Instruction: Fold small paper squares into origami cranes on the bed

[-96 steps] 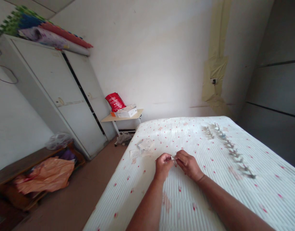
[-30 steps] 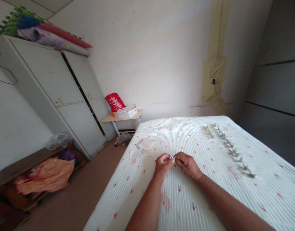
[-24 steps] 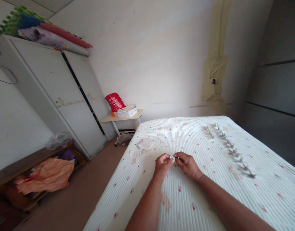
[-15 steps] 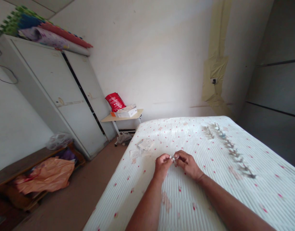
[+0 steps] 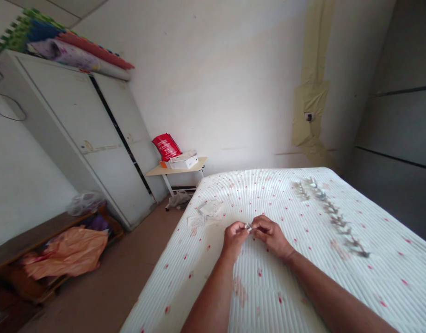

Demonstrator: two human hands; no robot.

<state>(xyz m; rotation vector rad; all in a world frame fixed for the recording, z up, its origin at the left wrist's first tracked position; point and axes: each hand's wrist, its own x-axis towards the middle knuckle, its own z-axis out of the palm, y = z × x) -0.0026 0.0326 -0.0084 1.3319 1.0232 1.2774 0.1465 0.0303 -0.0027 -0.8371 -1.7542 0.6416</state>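
Over the middle of the bed (image 5: 233,286), my left hand (image 5: 234,236) and my right hand (image 5: 271,235) meet fingertip to fingertip. Both pinch a small whitish folded piece (image 5: 248,227), which looks like paper; its exact shape is too small to tell. Beyond my left hand lie flat printed papers (image 5: 210,209). To the right of my right hand, several small twisted pieces (image 5: 332,210) stand in a long slanting row, with a shorter row (image 5: 301,191) beside its far end.
Past the bed's far left corner, a small table (image 5: 160,170) holds a red bag (image 5: 166,147) and a white box (image 5: 187,162). A grey cabinet (image 5: 67,115) stands at the left, with an orange plastic bag (image 5: 70,252) on a low wooden unit before it.
My right fingers have shifted slightly, closing further over the small piece and hiding its right end. My left hand has barely moved.
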